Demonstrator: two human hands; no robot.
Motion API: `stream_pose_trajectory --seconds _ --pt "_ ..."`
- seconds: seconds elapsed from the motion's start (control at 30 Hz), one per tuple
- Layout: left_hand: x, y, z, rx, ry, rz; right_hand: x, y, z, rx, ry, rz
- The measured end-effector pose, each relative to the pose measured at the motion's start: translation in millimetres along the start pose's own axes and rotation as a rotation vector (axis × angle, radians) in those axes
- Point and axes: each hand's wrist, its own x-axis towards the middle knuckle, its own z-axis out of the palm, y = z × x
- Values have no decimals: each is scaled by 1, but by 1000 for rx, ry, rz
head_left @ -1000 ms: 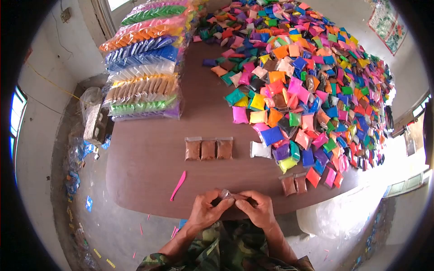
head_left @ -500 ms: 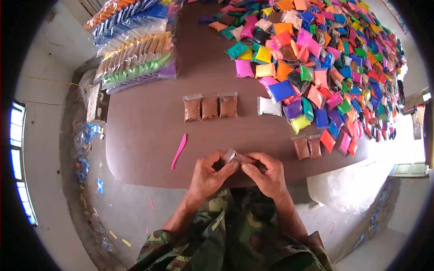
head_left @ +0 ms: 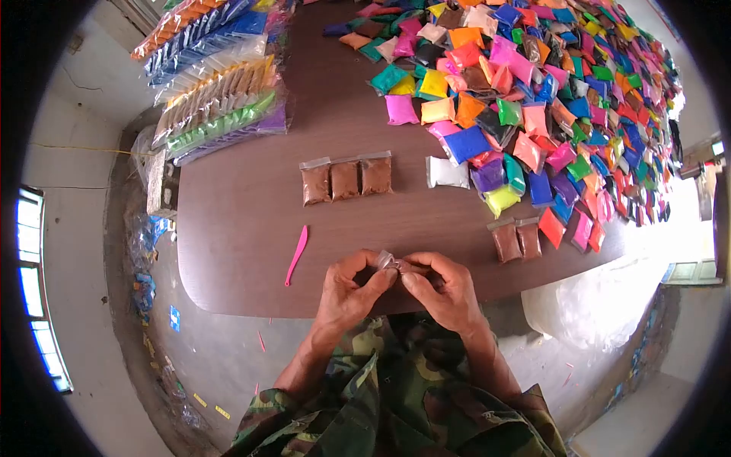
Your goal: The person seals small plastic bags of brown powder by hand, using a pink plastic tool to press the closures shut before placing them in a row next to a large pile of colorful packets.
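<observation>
My left hand [head_left: 346,293] and right hand [head_left: 444,293] meet at the near edge of the brown table [head_left: 244,221], fingertips of both pinched on one small clear packet [head_left: 390,263] with brown filling, held just above the tabletop. Left of my hands a pink plastic tool [head_left: 296,254] lies flat. To the right, two brown packets [head_left: 516,239] lie side by side. Further off, three brown packets [head_left: 346,180] lie in a row. Beyond them spreads a heap of coloured packets [head_left: 533,91]; at far left, bundled packs [head_left: 213,84] are stacked.
</observation>
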Motion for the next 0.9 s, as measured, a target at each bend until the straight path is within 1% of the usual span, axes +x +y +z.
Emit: stream_pose_trajectory --seconds 0.1,0.2,0.3,0.4,0.53,0.7,0.8,0.9 --pt "-1 6 2 0 -5 -4 -2 13 -4 37 -13 -1" --pt "-2 26 8 65 1 -96 -3 24 -3 37 51 -51" --pt "-3 16 8 -51 24 -70 -6 24 -5 94 69 2" --pt "-1 14 6 -100 44 -40 -2 26 2 64 93 -10" --pt "-2 0 -3 -5 47 -48 0 14 8 74 91 -31" --pt "0 14 2 -24 8 -54 -4 19 1 189 89 17" --pt "1 21 8 7 -5 -33 -5 32 -3 39 43 -25" --pt "4 12 5 12 -20 -15 -5 30 -1 28 40 -41"
